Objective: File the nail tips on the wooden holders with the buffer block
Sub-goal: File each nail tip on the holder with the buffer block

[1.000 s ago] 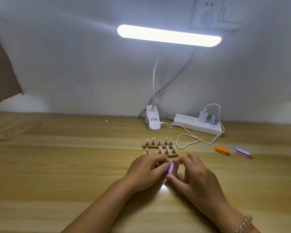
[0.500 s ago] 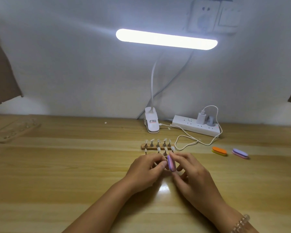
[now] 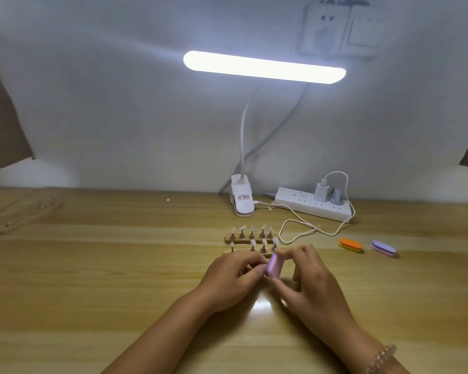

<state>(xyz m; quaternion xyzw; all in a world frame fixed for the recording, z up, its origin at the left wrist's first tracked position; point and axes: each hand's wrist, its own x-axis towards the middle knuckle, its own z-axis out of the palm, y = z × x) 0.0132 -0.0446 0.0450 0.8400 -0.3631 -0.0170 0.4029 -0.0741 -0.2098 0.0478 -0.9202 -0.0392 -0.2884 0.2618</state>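
Pink buffer block [image 3: 274, 266], seemingly upright, pinched between right fingers [image 3: 281, 288].

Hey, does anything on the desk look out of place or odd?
The front wooden holder has a gap beside its leftmost nail tip; the back holder looks full. Also, white specks lie loose behind.

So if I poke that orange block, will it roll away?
Probably not: the orange block lies flat on the table, so it would likely slide. It looks like layered foam, so probably light and a bit squashy.
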